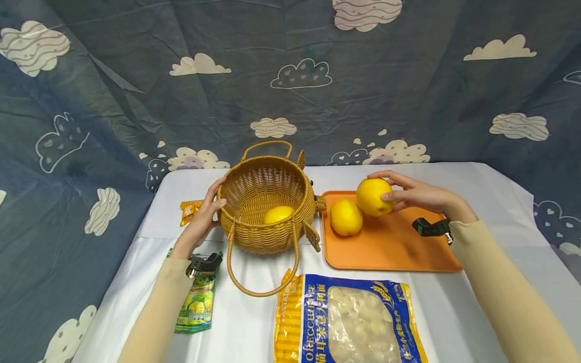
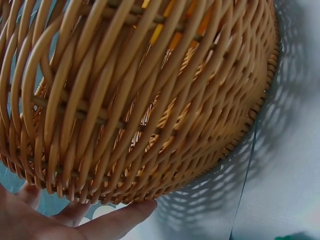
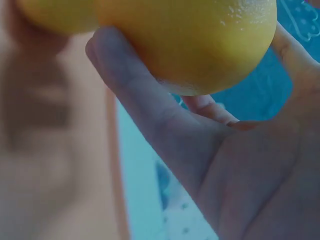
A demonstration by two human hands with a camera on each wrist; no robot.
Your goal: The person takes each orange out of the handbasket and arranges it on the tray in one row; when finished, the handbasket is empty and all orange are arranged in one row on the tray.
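Right hand (image 1: 415, 195) curled round a lemon (image 1: 373, 196), fingers over the top and thumb on the near side, fruit lifted just above the orange tray (image 1: 390, 247). Wrist view confirms: lemon (image 3: 200, 40) cradled on the fingers (image 3: 130, 100), palm beneath. Second lemon (image 1: 346, 217) lying on tray, just left of and touching or nearly touching the held one. Third lemon (image 1: 278, 214) already down inside the basket (image 1: 265, 201).

Left hand (image 1: 205, 214) steadying the basket's left wall, fingers spread fairly straight along the weave, thumb hooked at the rim; holding by pressure more than by a full wrap. Left wrist view: fingertips (image 2: 125, 212) pressed at the lower wall of the basket (image 2: 150, 100), yellow showing through the gaps.

Handling, as judged: lemon firm, round, moderately heavy for its size, skin pebbled and slightly waxy, so likely to roll if set down loosely and able to slip from a shallow pinch. Best taken round the widest part with fingers opposite thumb, as now. Not fragile, but bruisable if dropped. Basket light, stiff wicker, liable to tip or slide without the bracing hand; both handles folded down.

Also on the white table (image 1: 490, 227): pasta bag (image 1: 351, 322) front centre, green snack pack (image 1: 197, 302) under the left forearm, small yellow packet (image 1: 189, 210) behind the left hand. Cloud-print cloth (image 1: 290, 75) behind.
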